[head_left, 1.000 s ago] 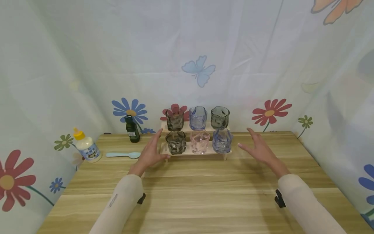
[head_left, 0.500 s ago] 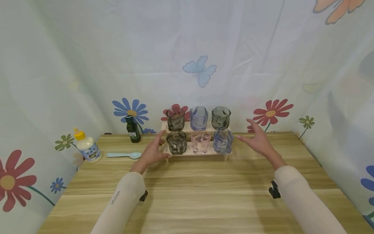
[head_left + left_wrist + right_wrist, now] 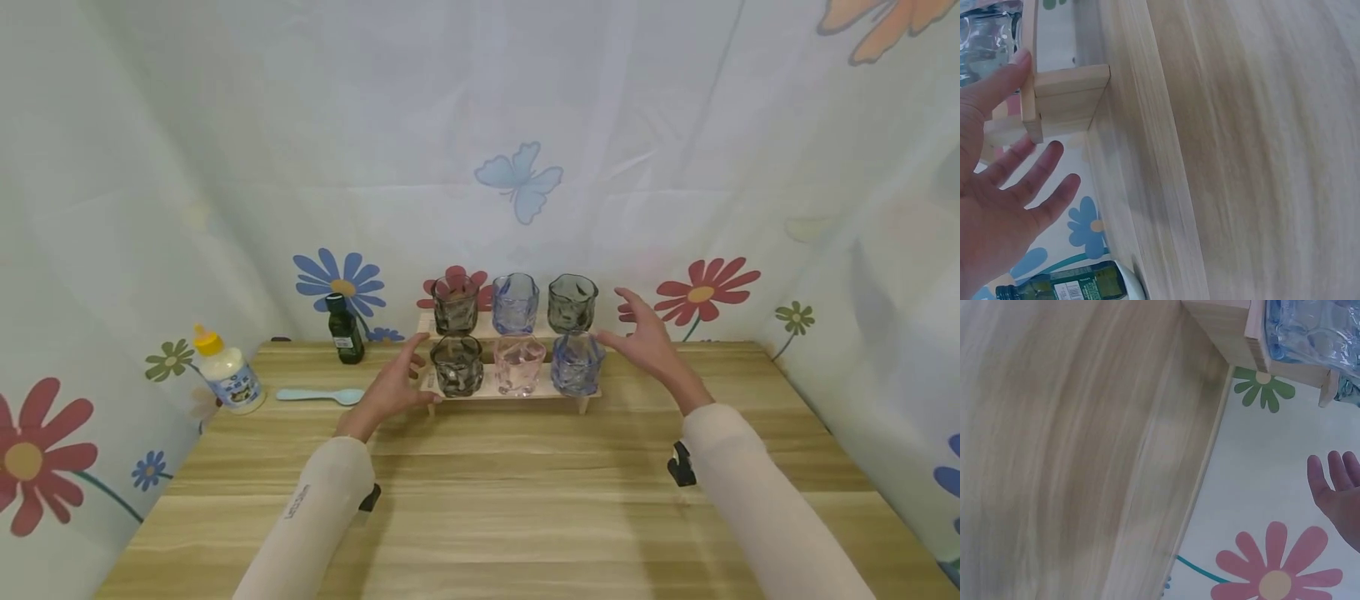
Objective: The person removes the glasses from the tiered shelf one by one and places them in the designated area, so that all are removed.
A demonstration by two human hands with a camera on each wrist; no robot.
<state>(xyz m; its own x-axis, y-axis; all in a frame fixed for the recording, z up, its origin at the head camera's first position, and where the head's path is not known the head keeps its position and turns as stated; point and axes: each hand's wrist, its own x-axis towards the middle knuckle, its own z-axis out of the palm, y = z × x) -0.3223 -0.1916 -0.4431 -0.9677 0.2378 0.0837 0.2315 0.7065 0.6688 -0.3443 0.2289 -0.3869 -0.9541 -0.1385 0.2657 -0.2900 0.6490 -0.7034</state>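
A two-step wooden rack [image 3: 491,385] carries several wavy glass cups in two rows. In front are a dark grey glass [image 3: 457,367], a pink glass [image 3: 519,367] and a blue glass [image 3: 577,365]. Behind them stand a smoky glass [image 3: 455,307], a lilac-blue glass [image 3: 515,305] and a grey-green glass [image 3: 572,305]. My left hand [image 3: 392,387] is at the rack's left end, its thumb against the lower shelf edge in the left wrist view and the other fingers extended. On the other side my right hand [image 3: 647,340] has spread fingers, its thumb tip close to the blue glass; contact is unclear.
Left of the rack, a dark green bottle [image 3: 346,332] stands near the back edge. A light-blue spoon [image 3: 318,395] lies in front of it, and a white bottle with a yellow cap [image 3: 229,372] stands farther left. A flower-print curtain [image 3: 360,167] hangs behind the wooden table [image 3: 510,500].
My right hand has moved left, closer to the rack and the blue glass. The left hand stays at the rack's left end. The cups keep their places on the rack.
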